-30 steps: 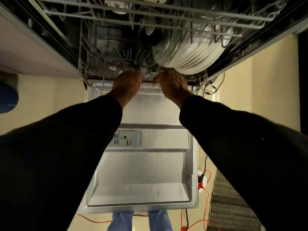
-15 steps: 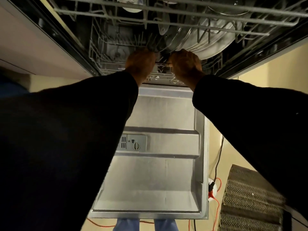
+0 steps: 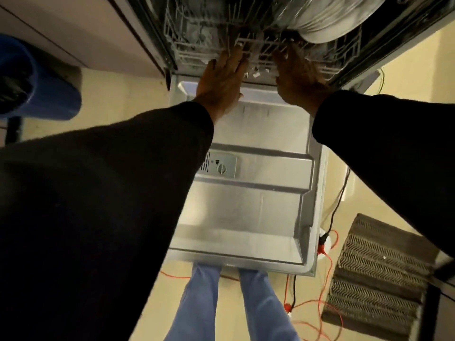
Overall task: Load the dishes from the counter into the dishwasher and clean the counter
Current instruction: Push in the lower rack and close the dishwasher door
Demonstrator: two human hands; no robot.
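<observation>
Left hand (image 3: 221, 80), right hand (image 3: 299, 80) above dishwasher door (image 3: 246, 205)

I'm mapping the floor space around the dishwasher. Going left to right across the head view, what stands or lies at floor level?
From the left: blue bin → open dishwasher door → ribbed mat. Cords left out, since they run under the door.
</observation>
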